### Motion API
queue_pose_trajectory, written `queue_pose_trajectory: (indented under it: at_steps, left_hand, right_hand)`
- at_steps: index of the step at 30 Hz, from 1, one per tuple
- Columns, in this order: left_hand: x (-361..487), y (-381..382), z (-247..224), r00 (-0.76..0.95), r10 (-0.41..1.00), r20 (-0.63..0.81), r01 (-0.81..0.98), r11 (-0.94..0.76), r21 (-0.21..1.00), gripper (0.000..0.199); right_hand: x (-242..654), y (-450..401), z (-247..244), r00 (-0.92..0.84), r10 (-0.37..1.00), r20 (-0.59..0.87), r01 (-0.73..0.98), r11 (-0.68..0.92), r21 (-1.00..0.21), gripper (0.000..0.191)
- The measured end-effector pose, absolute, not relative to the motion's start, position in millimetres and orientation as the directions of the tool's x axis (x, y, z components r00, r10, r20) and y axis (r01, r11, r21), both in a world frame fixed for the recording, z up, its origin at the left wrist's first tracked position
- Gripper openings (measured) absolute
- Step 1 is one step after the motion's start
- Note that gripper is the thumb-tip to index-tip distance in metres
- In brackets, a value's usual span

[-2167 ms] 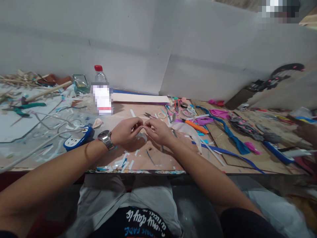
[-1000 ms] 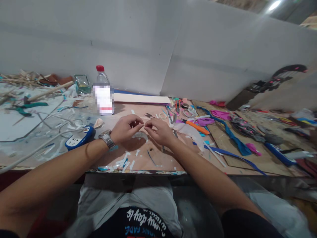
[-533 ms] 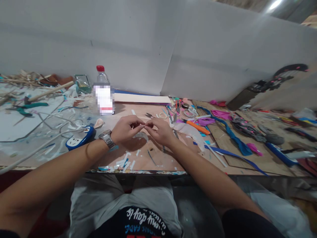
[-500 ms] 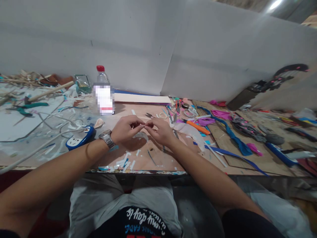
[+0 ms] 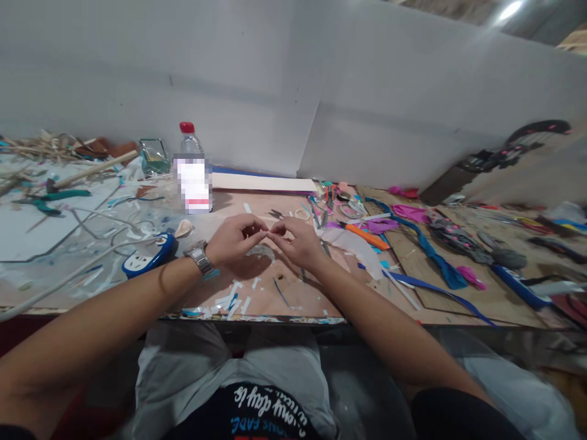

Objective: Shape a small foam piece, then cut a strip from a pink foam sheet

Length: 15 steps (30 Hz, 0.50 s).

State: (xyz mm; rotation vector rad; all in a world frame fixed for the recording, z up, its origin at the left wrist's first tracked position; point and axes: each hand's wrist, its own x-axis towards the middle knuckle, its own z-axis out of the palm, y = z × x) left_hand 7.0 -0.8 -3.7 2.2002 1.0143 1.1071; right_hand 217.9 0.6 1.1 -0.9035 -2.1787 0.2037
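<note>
My left hand (image 5: 236, 238) and my right hand (image 5: 296, 241) meet fingertip to fingertip over the middle of the worktable (image 5: 183, 293). Thumb and fingers are pinched together on each; whatever lies between them is too small to make out. Below the hands rests a clear roll of tape (image 5: 261, 252), partly in shadow. Just beyond the fingers are the tips of a small pair of scissors or snips (image 5: 276, 214) and a pale ring (image 5: 301, 213). Scraps of white and blue strip (image 5: 236, 296) lie nearer the table edge.
A red-capped bottle (image 5: 191, 146) stands at the back left. On the left is a blue and white power strip (image 5: 145, 256) with cables. To the right lie an orange-handled cutter (image 5: 367, 236), a blue ribbon (image 5: 431, 284) and a cardboard sheet (image 5: 440, 305).
</note>
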Motion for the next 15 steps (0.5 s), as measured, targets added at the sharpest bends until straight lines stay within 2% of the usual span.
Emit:
queue_pose_trajectory:
  at_steps: [6,15]
  left_hand:
    - [7.4,1.2,-7.5,0.454,0.805,0.383,0.289,-0.539,0.791,0.031]
    - [7.2,1.5,-7.8,0.455,0.812,0.367,0.273,-0.519,0.81,0.034]
  right_hand:
    - [218.6,1.0,1.1,-0.477,0.658,0.583,0.533,0.744,-0.403,0.023]
    - [219.6,0.7,2.2,-0.477,0.669,0.571,0.536,0.736,-0.415,0.021]
